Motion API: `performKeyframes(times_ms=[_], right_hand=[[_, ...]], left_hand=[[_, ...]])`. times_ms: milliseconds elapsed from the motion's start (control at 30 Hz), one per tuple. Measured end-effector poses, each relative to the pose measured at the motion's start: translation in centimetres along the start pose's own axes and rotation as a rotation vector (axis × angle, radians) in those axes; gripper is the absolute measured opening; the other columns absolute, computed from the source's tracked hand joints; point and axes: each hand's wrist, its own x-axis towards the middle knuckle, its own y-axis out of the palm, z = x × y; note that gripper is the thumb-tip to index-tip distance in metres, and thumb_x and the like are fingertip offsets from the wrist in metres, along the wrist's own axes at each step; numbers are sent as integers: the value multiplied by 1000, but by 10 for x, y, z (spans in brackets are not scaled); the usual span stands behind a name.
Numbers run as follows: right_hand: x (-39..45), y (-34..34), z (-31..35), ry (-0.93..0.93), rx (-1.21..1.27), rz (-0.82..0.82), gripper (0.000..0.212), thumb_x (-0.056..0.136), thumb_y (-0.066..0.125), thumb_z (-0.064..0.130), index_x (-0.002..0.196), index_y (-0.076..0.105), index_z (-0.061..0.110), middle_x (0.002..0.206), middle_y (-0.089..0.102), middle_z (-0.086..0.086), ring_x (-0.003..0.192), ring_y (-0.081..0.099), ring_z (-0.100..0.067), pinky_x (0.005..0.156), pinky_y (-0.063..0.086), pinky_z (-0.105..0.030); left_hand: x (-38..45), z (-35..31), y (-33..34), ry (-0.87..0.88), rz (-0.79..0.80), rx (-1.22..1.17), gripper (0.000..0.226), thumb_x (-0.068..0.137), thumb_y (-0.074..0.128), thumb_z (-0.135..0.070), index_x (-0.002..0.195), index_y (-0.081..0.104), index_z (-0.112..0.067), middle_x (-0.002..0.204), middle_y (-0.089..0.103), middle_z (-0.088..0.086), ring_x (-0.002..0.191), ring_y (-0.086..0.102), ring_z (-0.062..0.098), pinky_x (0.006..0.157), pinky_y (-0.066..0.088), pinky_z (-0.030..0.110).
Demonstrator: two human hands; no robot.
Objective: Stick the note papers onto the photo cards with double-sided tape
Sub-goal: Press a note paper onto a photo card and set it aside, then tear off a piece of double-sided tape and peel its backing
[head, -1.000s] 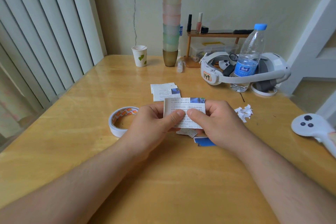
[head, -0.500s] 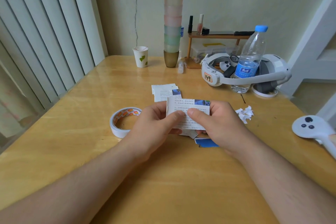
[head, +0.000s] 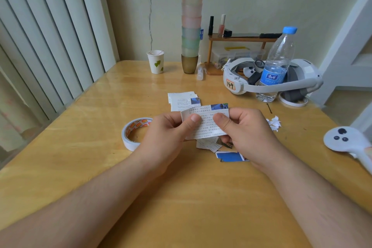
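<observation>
A printed note paper (head: 207, 125) with text and a small blue picture at its top edge is held just above the table. My left hand (head: 171, 135) pinches its left side, thumb on top. My right hand (head: 247, 133) pinches its right side the same way. Under the hands lie more paper pieces (head: 209, 144) and a blue photo card (head: 229, 156). A small pile of note papers (head: 184, 100) sits just behind. The roll of double-sided tape (head: 134, 133) lies flat to the left of my left hand.
Torn white backing scraps (head: 274, 123) lie right of my hands. A white controller (head: 346, 141) rests at the right edge. Behind are a headset (head: 271, 80), a water bottle (head: 276, 66), a paper cup (head: 156, 62), a tall stack of cups (head: 191, 24) and a small wooden shelf (head: 241, 38).
The paper has tilted slightly between my hands, its left corner lifting. Both thumbs have slid a little along its face. The hands stay in the same place.
</observation>
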Motion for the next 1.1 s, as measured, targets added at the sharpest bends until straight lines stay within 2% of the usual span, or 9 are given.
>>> performKeyframes(times_ms=[133,267,367,433,567,700,933,1000,1100], right_hand=[[1,-3,0,-1,-23,-32,22,96,72,34,86,77,15,84,72,-22,61,59,-16,63,53,-39],[1,0,-2,16,12,-40,12,97,72,23,87,79,19,71,70,-6,62,60,-13,63,51,-31],[1,4,0,26,101,-124,4,96,74,20,98,77,19,69,72,-3,61,60,-10,61,50,-25],[1,7,2,23,139,-189,8,93,77,20,100,73,21,71,75,2,60,61,-8,61,52,-23],[0,13,3,18,164,-280,10,89,81,19,92,72,23,76,78,2,62,62,-9,68,58,-29],[-1,17,3,25,154,-298,9,90,81,17,89,73,21,79,78,-4,66,64,-13,72,58,-35],[-1,17,2,56,204,-303,4,92,77,14,91,73,14,70,73,-1,60,61,-10,59,52,-20],[3,17,3,85,221,-299,4,94,76,15,93,74,11,72,72,-4,60,59,-10,57,51,-20],[18,16,10,133,216,-280,5,96,73,17,96,75,12,74,73,-3,62,60,-10,59,50,-23]], left_hand=[[2,0,-1,14,-20,-48,22,101,62,-21,104,81,-13,110,80,10,109,75,28,105,55,50],[4,-3,-5,2,-67,-39,22,107,57,-18,107,80,-15,108,81,4,104,77,20,94,59,40],[6,-2,-6,-4,-88,3,14,103,66,-20,109,79,-17,105,81,-1,91,75,11,82,58,30],[6,-1,-8,0,-94,27,13,99,72,-17,109,78,-14,103,82,-1,89,75,11,80,58,28],[8,-1,-12,6,-141,16,13,94,77,-17,105,79,-11,100,82,2,90,76,18,84,60,34],[10,-1,-13,-12,-175,0,12,98,73,-21,96,81,-12,88,79,3,77,70,15,91,63,43],[9,-6,-11,-23,-188,-9,11,99,72,-19,95,81,-14,86,78,4,76,68,16,89,63,41],[8,-12,-12,-3,-224,-22,6,97,74,-15,100,77,-19,82,78,-2,75,71,15,88,62,40],[10,-18,-23,87,-298,91,21,96,73,-13,111,71,-28,79,74,-6,77,74,17,90,62,42]])
